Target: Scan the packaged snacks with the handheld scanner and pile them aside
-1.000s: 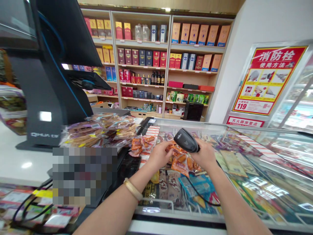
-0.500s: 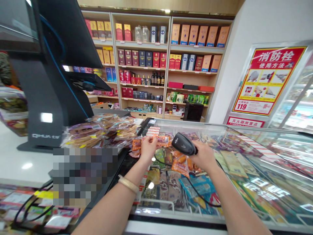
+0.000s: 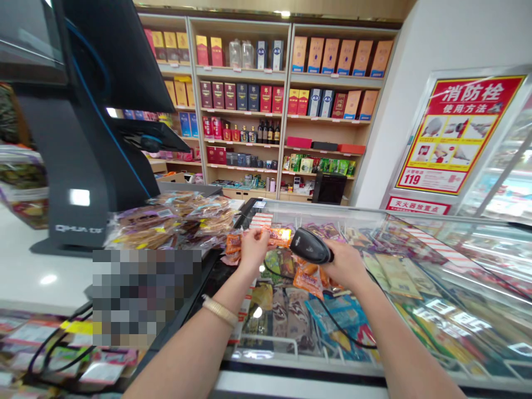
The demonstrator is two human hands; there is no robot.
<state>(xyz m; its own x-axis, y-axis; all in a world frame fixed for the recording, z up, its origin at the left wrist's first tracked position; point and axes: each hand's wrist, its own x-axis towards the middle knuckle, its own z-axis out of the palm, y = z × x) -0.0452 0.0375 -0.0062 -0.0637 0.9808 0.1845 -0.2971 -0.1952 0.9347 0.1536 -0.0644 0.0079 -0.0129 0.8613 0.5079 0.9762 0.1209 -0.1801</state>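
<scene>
- Your left grip [image 3: 254, 249] pinches an orange packet [image 3: 281, 237] over the freezer's glass top [image 3: 353, 212].
- Your right grip [image 3: 346, 262] wraps the black scanner [image 3: 311, 246], its head facing that packet, just beside it.
- Other orange packets [image 3: 307, 284] lie nearer you.

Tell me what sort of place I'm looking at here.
Probably a shop checkout, perhaps a convenience store: the right hand holds a handheld scanner, a glass-topped case displays packets, and boxed goods line the shelves beyond.
</scene>
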